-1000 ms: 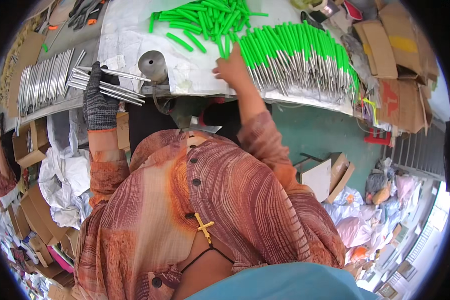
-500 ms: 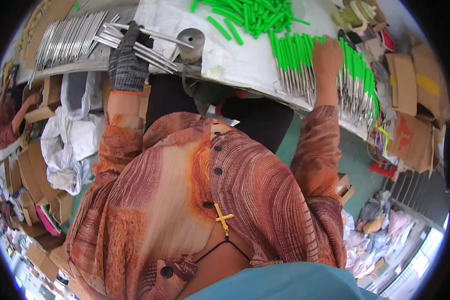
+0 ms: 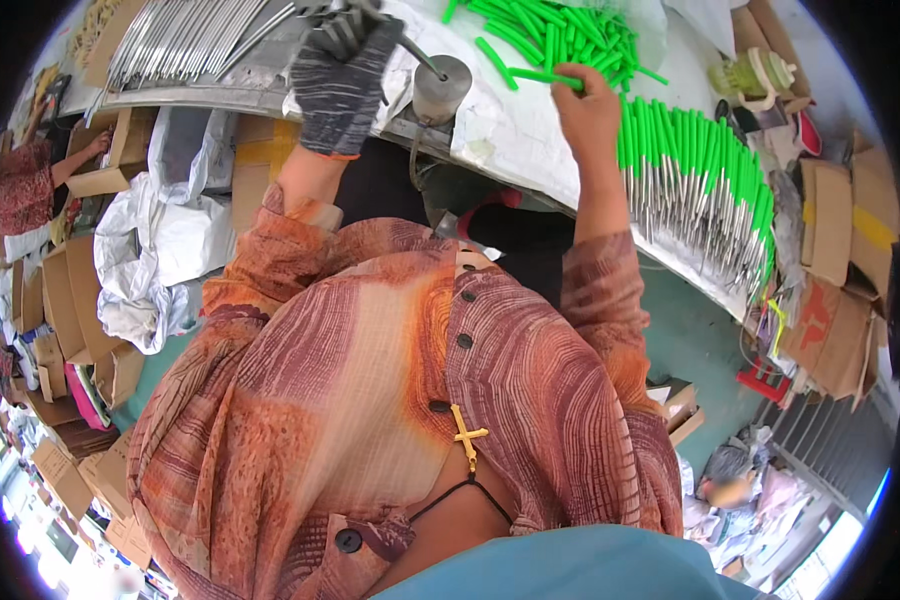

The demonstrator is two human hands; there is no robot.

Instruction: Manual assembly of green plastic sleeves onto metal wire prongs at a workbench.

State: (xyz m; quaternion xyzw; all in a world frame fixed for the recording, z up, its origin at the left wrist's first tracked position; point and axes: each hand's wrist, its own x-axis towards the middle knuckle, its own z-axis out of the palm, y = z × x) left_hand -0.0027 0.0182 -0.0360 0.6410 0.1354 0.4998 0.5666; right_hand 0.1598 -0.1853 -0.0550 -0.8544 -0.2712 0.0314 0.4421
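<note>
My left hand (image 3: pixel 342 90), in a dark grey knit glove, is closed around several metal rods. One grey rod (image 3: pixel 423 58) slants from it, its end at the top of a metal cylinder (image 3: pixel 440 98) by the table edge. With bare fingers, my right hand (image 3: pixel 588 112) pinches a thin green tube (image 3: pixel 542 76) that points left toward the cylinder. Just beyond that hand lies a loose pile of green tubes (image 3: pixel 570 38). To its right stretches a long row of metal rods with green sleeves (image 3: pixel 685 150).
Bare metal rods (image 3: pixel 185 40) lie side by side at the table's far left. White bags (image 3: pixel 150 250) and cardboard boxes (image 3: pixel 75 300) fill the left floor. At the right are more cartons (image 3: pixel 830 230) and a red stool (image 3: pixel 763 382). Another person (image 3: pixel 20 185) is at far left.
My right hand has left the sleeved row, moved left, and now holds a green tube. My left hand has shifted right, bringing a rod's end to the cylinder top. The view has shifted slightly.
</note>
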